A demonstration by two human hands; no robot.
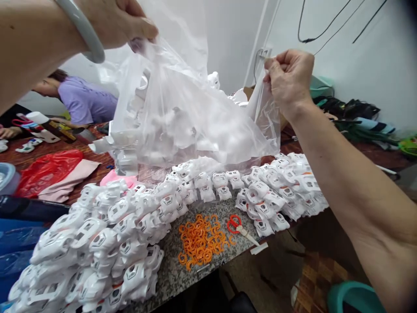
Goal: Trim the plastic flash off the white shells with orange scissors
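Both hands stretch the top edge of a clear plastic bag point(208, 108) above the table. My left hand point(127, 21), with a grey bangle point(83, 28) at its wrist, pinches the bag's upper left. Off to the right, my right hand point(289, 78) grips the other end of the rim between thumb and fingers. White plastic parts show blurred through the film. Below the bag lie heaped white plastic shells point(107, 239) on the left and more white shells point(270, 191) on the right. Between the heaps is a pile of orange rings point(202, 239).
Red-handled scissors point(241, 228) lie beside the rings on a speckled stone board point(176, 265). A red plastic bag point(48, 171) and a pink cloth point(68, 180) are at left. A person in a purple top point(86, 100) leans at the table behind. A teal bucket point(355, 298) stands low right.
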